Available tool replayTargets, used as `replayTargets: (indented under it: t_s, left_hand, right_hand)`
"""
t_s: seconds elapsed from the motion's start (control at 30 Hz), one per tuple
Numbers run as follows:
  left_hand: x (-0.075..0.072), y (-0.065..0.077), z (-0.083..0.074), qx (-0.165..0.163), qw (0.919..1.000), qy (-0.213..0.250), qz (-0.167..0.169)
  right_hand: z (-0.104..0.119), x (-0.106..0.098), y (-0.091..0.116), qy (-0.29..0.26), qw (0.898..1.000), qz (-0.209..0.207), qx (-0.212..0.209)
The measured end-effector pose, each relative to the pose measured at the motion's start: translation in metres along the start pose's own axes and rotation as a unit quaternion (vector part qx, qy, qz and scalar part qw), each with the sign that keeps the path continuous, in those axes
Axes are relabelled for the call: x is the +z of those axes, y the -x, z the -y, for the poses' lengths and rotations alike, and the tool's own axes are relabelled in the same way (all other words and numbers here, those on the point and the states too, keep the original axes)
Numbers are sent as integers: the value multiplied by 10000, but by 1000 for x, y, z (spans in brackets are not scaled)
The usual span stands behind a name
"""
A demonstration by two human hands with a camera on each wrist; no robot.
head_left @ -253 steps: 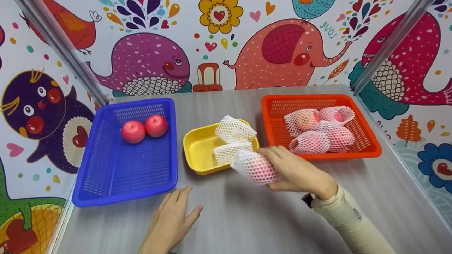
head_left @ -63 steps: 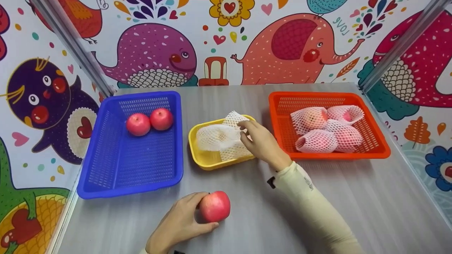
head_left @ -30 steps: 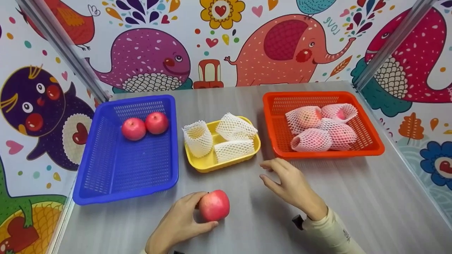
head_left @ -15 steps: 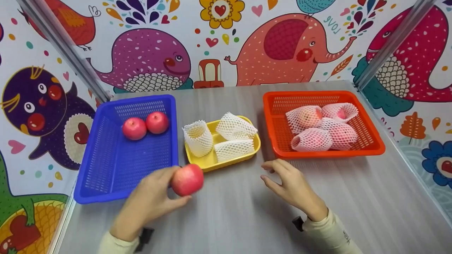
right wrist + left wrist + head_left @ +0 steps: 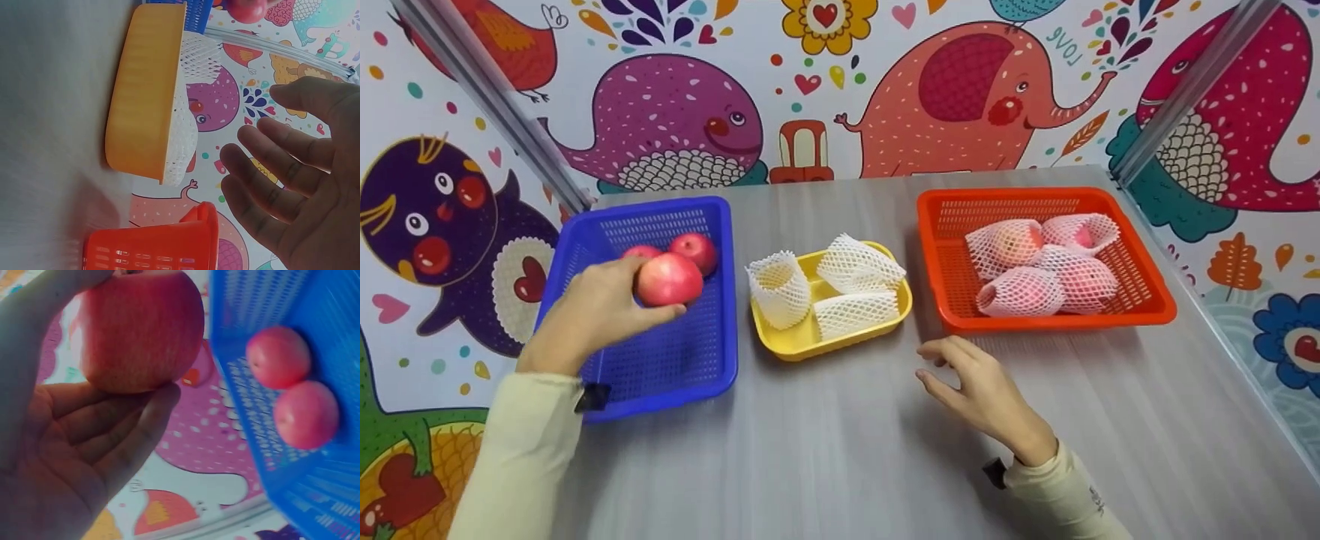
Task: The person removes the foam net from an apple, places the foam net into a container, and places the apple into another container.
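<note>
A bare red apple [image 5: 669,280] is held between the fingers and thumb of my left hand [image 5: 604,304], over the blue basket [image 5: 660,375]. Behind it in that basket sit two more red apples [image 5: 306,414], one partly covered in the head view. In the left wrist view the held apple [image 5: 140,332] is large and close. My right hand [image 5: 986,394] is above the table in front of the red basket [image 5: 952,324], holding nothing, with its fingers loosely bent. The right wrist view shows this hand [image 5: 287,169] apart from everything.
Between the baskets stands a yellow tray [image 5: 802,349] with white foam net sleeves [image 5: 855,313] in it; one [image 5: 780,291] leans on its left end. Several net-wrapped apples [image 5: 1020,292] lie in the red basket. Printed panels [image 5: 840,82] enclose the table's back and sides.
My left hand has carried the apple from the table's front up and left over the blue basket. Earlier, my right hand left a foam net in the yellow tray, then drew back and stayed still.
</note>
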State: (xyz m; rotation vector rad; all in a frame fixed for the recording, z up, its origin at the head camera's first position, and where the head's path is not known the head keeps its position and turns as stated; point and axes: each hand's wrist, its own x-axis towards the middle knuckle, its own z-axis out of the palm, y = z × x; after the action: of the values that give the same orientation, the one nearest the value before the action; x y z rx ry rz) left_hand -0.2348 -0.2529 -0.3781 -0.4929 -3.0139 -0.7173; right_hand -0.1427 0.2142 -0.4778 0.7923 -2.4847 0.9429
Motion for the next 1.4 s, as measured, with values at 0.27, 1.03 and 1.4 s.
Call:
replayTargets:
  t_s: [0.27,1.03,1.4]
  left_hand:
    - [16,-50,28,-466,9934,-456,943]
    - [51,-65,54,-16,9896,-738,1239]
    - [34,-36,29,-355,9914,-518,1148]
  right_hand:
    - [1,2,-1,-110,9999,29,8]
    - [3,2,2,-247,9997,40,33]
    - [4,1,1,-256,9994,107,201]
